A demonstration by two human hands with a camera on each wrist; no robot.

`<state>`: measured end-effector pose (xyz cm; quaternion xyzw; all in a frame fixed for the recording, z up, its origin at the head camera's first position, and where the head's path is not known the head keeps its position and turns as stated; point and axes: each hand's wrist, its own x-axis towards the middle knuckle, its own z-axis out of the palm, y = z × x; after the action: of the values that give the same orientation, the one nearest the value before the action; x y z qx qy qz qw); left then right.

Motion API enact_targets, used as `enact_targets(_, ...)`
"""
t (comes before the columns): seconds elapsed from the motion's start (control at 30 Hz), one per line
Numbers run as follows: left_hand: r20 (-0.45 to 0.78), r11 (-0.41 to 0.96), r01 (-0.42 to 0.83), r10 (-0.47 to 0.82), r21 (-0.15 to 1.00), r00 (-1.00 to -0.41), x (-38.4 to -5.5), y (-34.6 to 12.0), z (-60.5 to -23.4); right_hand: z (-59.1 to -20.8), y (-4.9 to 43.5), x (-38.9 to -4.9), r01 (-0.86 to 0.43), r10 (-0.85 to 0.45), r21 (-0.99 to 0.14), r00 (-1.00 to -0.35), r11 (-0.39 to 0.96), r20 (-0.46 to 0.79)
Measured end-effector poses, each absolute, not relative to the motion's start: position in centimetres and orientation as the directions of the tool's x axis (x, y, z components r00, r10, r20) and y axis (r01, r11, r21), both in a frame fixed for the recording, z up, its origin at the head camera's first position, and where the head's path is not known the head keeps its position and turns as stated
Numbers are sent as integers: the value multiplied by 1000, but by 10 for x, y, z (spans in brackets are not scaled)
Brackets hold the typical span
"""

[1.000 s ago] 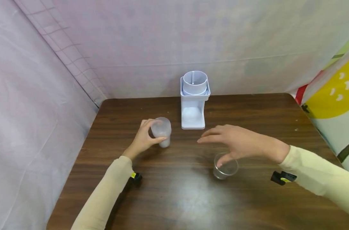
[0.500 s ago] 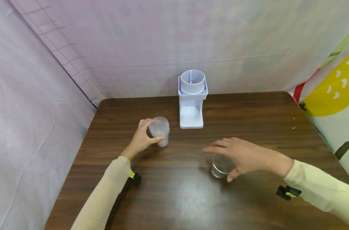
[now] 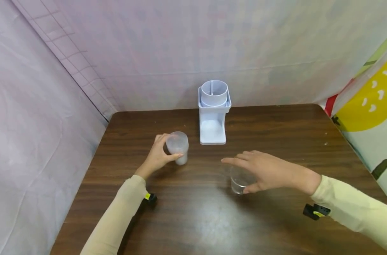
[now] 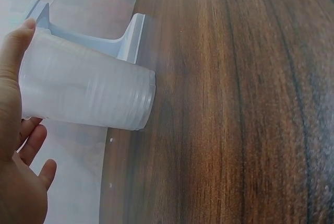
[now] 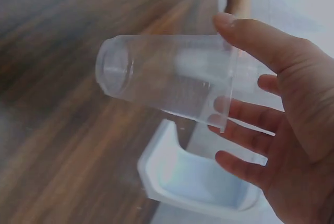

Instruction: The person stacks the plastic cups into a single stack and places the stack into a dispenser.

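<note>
My left hand (image 3: 157,156) grips a stack of frosted plastic cups (image 4: 88,83), thumb on the near side and fingers round the far side. The stack stands upright at the table's left middle in the head view. My right hand (image 3: 267,171) is round the rim of a single clear plastic cup (image 5: 162,75), with the thumb on one side and fingertips on the other. That cup is upright, partly hidden behind the right hand in the head view. Behind and between the hands stands a white plastic dispenser-like stand (image 3: 212,131) with a round, open-topped cylinder (image 3: 214,94) on top.
The dark wooden table (image 3: 187,212) runs back to a pale cloth curtain (image 3: 155,53). The stand is close to the table's back edge. A patterned sheet with a yellow shape (image 3: 369,102) hangs at the right.
My right hand has come down round the clear cup, and the cup has shifted slightly left with it. My left hand and the cup stack stay where they were.
</note>
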<state>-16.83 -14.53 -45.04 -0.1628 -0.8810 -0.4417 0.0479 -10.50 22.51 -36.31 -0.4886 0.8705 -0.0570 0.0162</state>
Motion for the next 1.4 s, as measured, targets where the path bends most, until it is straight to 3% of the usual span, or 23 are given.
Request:
enact_targets(0.23,234,552,333,243,764,-941,-167,-147,-452,-330,206,-124,-835,-834,-161,-544,527,94)
enact_targets(0.57,257,553,349,239,757,-936,-171,-144,-453,-297,172,-159,-865,-835,-165,-501,474,229)
enact_targets(0.93,258,527,364,266,768,-929,-174,-138,-455,-288,137,-184,-917,-839,-183,-398,354,370)
enact_targets(1.4,248,537,372,290,757,-924,-174,-137,-455,-299,90,-204,-906,-810,-251,-418,340,411)
